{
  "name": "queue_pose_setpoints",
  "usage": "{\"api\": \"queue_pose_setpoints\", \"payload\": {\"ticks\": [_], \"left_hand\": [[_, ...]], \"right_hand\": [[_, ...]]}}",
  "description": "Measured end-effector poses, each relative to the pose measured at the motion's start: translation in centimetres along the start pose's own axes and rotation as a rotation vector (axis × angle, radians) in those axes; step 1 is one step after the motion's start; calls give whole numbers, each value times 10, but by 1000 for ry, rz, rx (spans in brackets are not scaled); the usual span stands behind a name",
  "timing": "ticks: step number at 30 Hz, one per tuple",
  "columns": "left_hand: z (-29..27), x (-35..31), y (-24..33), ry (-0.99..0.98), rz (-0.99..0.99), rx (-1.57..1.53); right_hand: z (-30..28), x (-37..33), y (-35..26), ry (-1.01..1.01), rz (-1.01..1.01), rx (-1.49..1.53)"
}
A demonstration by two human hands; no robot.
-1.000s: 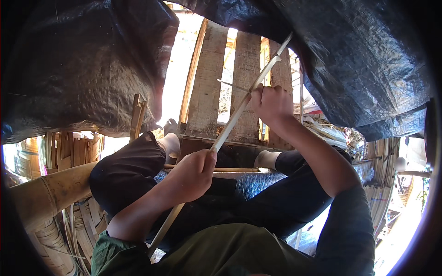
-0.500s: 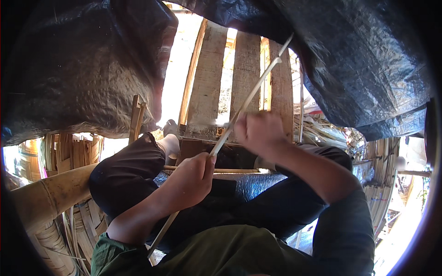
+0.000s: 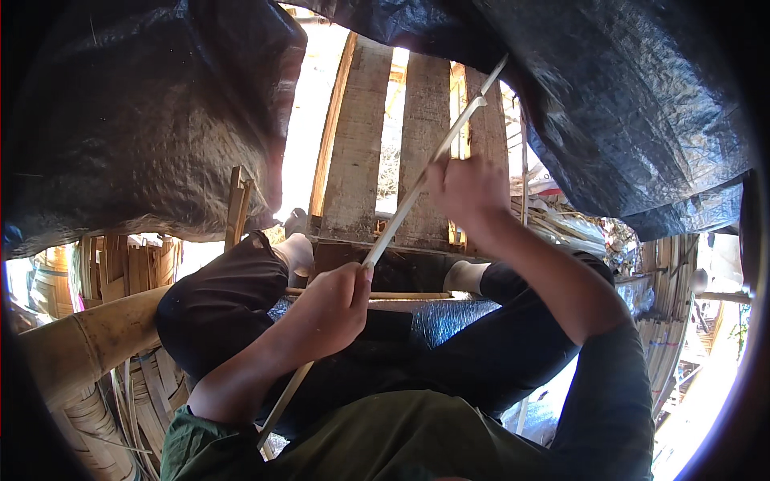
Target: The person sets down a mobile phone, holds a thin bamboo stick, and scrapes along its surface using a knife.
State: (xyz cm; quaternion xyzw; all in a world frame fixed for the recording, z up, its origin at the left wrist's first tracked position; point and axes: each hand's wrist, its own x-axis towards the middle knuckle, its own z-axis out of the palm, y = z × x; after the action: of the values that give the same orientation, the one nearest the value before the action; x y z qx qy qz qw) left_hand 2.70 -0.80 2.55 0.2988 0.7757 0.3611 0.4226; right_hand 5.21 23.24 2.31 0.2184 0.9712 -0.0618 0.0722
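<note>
A long, pale bamboo strip (image 3: 395, 227) slants across the view, from beside my left forearm at the lower left to the dark sheeting at the upper right. A raised node shows near its far end. My left hand (image 3: 330, 311) is closed around the strip at about its middle, above my lap. Farther up, my right hand (image 3: 472, 192) is closed, with its fingers against or right beside the strip. What it grips, if anything, is hidden by the fingers and slightly blurred.
Weathered planks (image 3: 425, 136) with bright gaps stand ahead. Dark plastic sheeting (image 3: 144, 120) hangs at left, and more sheeting (image 3: 650, 104) at right. A thick bamboo pole (image 3: 96, 337) lies by my left knee, above woven bamboo (image 3: 92, 417). Split strips (image 3: 561, 224) are heaped at right.
My right hand has moved up and slightly right along the strip. A blurred thin thing seen left of it before no longer shows. My left hand stays nearly in place.
</note>
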Motion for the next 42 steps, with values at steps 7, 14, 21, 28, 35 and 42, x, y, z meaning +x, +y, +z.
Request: {"api": "queue_pose_setpoints", "payload": {"ticks": [7,14,21,28,35,42], "left_hand": [[-3,-1,4,16,14,-3],[0,-8,0,62,114,86],[5,-10,-9,160,228,235],[2,-12,-3,128,120,258],[4,-10,-6,136,141,260],[11,-7,-11,231,252,350]], "right_hand": [[9,7,16,84,-8,89],[34,-17,5,217,-302,102],[28,-31,-4,217,-330,173],[14,-34,-16,37,-180,105],[7,-8,4,76,18,97],[18,9,20,131,-51,130]]}}
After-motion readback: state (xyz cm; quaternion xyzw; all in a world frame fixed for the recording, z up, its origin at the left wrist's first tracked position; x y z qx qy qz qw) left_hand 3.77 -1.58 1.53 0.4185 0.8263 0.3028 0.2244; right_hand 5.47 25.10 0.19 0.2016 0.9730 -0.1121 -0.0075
